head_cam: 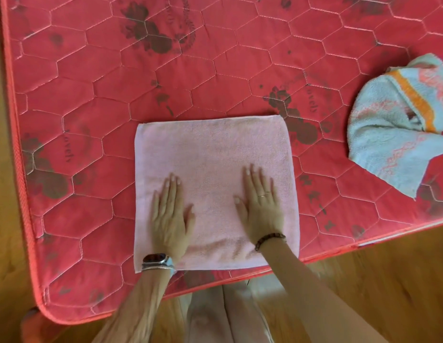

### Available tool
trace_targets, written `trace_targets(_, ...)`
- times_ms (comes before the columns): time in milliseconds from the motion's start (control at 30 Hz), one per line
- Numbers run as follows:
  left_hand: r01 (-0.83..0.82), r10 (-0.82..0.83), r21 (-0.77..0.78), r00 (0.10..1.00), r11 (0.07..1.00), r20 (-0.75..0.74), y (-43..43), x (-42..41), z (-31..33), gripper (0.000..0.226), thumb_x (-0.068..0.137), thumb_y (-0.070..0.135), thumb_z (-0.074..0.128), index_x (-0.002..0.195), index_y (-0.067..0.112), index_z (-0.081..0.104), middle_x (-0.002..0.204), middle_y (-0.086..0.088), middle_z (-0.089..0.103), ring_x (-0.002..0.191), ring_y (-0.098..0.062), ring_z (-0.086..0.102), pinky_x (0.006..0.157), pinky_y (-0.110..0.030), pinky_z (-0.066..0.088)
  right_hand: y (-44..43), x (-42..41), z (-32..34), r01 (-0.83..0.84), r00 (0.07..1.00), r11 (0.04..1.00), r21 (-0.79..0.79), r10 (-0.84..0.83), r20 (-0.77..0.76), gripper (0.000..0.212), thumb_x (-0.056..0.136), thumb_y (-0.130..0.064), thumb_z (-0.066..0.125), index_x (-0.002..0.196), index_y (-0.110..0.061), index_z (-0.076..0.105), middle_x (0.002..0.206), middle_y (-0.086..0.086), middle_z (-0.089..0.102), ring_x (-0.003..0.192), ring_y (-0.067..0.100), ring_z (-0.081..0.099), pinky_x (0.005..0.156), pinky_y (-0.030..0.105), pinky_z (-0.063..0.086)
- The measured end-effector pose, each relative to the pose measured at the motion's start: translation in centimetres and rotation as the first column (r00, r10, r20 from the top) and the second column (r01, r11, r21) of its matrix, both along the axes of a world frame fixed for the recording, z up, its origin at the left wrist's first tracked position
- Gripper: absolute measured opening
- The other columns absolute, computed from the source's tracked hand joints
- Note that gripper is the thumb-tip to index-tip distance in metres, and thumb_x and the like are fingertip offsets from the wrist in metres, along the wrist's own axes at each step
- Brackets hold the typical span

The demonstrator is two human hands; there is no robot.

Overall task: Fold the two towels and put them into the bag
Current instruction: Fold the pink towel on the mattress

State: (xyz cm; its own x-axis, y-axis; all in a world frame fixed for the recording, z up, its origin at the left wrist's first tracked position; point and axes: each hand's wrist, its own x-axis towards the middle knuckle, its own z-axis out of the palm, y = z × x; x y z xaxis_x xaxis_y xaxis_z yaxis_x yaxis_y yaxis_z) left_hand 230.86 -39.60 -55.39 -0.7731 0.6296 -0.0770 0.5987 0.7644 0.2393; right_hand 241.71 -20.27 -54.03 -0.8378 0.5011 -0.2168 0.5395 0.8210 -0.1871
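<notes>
Currently, pink towel point(215, 154): flat on mattress point(91, 95), 6 o'clock.
Blue towel point(389, 134): crumpled, 3 o'clock.
Your left grip point(169, 214): released, palm flat on pink towel.
Your right grip point(261, 209): released, flat beside it.

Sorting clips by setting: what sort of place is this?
Probably a bedroom at home: a red quilted mattress over a wooden floor, with a pink towel and a blue towel lying on it.

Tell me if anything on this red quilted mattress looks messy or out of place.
The light blue terry towel with an orange stripe lies crumpled on the right of the red quilted mattress. The pink square towel lies flat under the left hand and right hand. No bag is in view.
</notes>
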Motion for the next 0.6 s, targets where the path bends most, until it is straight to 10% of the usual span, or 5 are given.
trace_targets(600, 0.008, -0.008, -0.021, 1.0, 1.0, 0.009, -2.3, 7.1, 0.2, 0.064, 0.103, 0.037, 0.033, 0.157, 0.006, 0.02, 0.166, -0.011, 0.016, 0.153, -0.023, 0.017, 0.122, -0.05, 0.021, -8.0, 5.6, 0.1, -0.007, 1.0, 1.0, 0.026, 0.007, -0.028, 0.06, 0.102, -0.043, 0.034, 0.155, -0.024, 0.014, 0.163, 0.0, 0.01, 0.151, 0.022, 0.008, 0.121, 0.047, 0.016)
